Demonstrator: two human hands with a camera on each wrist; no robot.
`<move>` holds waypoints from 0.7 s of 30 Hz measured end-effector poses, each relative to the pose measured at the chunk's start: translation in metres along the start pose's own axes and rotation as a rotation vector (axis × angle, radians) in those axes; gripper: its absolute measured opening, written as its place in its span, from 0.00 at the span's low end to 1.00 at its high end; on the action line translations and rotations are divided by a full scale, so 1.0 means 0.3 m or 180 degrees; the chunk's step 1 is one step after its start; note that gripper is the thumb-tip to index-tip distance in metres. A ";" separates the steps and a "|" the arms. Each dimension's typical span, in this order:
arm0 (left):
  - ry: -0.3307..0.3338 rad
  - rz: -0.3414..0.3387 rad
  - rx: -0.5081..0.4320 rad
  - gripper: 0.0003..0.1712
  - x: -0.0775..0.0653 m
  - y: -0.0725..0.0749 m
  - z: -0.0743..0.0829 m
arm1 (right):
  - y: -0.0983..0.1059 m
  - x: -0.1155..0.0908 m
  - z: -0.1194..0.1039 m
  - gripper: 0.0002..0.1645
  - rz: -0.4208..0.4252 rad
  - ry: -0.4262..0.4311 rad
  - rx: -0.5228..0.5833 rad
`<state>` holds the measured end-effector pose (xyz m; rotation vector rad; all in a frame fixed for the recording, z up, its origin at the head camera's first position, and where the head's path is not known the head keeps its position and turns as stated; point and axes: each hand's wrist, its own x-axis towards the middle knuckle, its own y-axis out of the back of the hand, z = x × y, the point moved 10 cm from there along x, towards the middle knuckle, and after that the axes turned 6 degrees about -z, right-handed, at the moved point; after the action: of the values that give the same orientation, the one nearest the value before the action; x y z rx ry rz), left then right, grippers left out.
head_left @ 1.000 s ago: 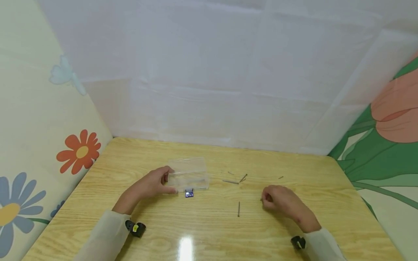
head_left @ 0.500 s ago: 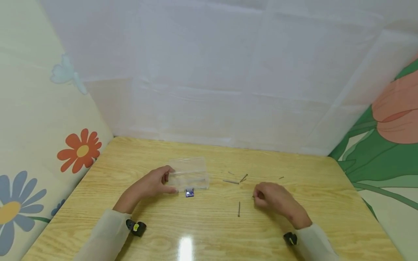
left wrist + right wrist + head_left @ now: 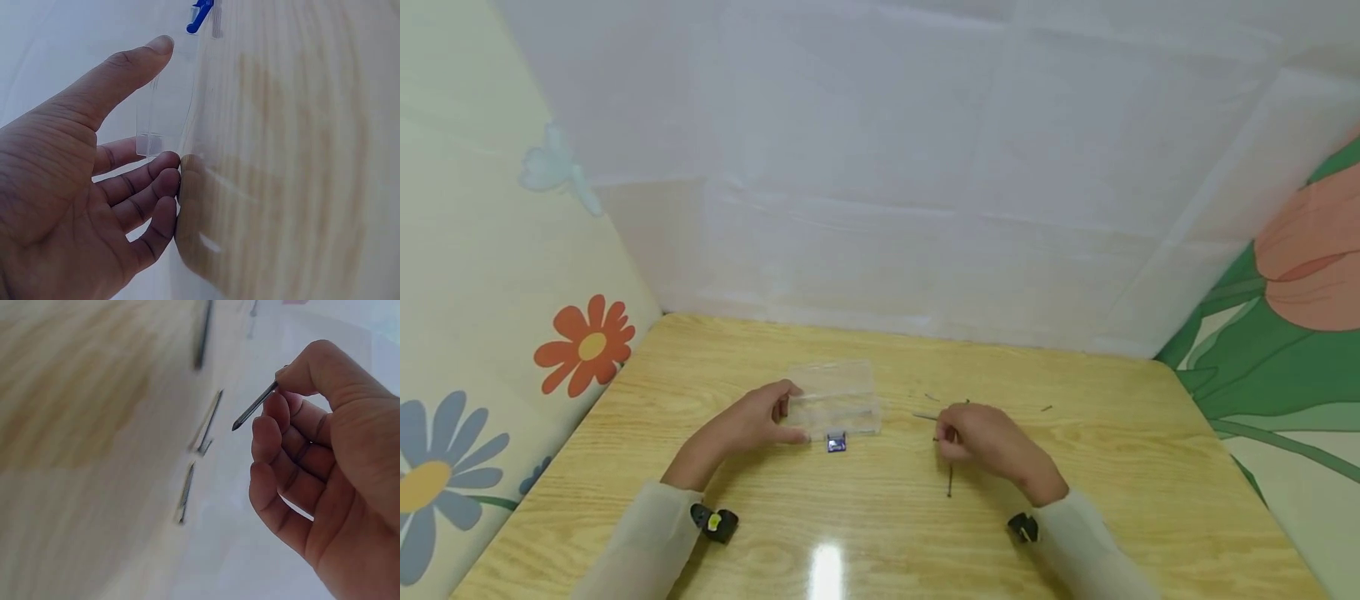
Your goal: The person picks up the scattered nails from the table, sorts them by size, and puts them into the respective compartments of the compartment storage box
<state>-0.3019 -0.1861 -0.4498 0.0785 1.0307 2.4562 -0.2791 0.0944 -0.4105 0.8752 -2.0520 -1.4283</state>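
At the left end of a clear plastic box [image 3: 838,404], my left hand [image 3: 748,425] holds it with the thumb at the front side and a finger at the back corner. The box's lid is raised, and a blue latch [image 3: 837,443] sits at the front. In the left wrist view several fingertips rest low by the tabletop beside the box [image 3: 172,100]. My right hand [image 3: 992,440] pinches a nail [image 3: 253,407] between thumb and index finger, pointed end outward, above the table. Below it lie other nails [image 3: 186,494], partly hidden by the hand in the head view.
A single nail [image 3: 950,482] lies in front of the right hand. Small nails lie farther back [image 3: 931,397] and to the right [image 3: 1047,408]. The wooden table [image 3: 865,533] meets a white sheet [image 3: 880,250] behind, with flower-patterned panels at both sides.
My right hand has moved left with the nail in its fingers and now hangs over the group of nails. The left hand stays at the box.
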 end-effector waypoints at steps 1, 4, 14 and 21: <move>0.0012 -0.0002 -0.0006 0.41 -0.002 0.000 -0.001 | 0.000 0.013 -0.010 0.07 -0.0016 0.0016 0.0023; 0.0040 -0.0014 -0.0021 0.41 -0.004 0.001 -0.002 | 0.006 0.050 -0.038 0.07 -0.0041 0.0025 0.0039; 0.0032 -0.0018 -0.0093 0.40 -0.010 -0.018 -0.010 | 0.006 0.177 -0.098 0.06 -0.0108 0.0207 0.0012; 0.0027 0.0049 -0.0092 0.40 -0.005 -0.006 -0.013 | 0.018 0.271 -0.114 0.09 -0.0154 0.0233 -0.0067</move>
<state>-0.3006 -0.1884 -0.4537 0.0668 1.0016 2.4866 -0.3113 0.0142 -0.3915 0.9603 -1.9711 -1.4192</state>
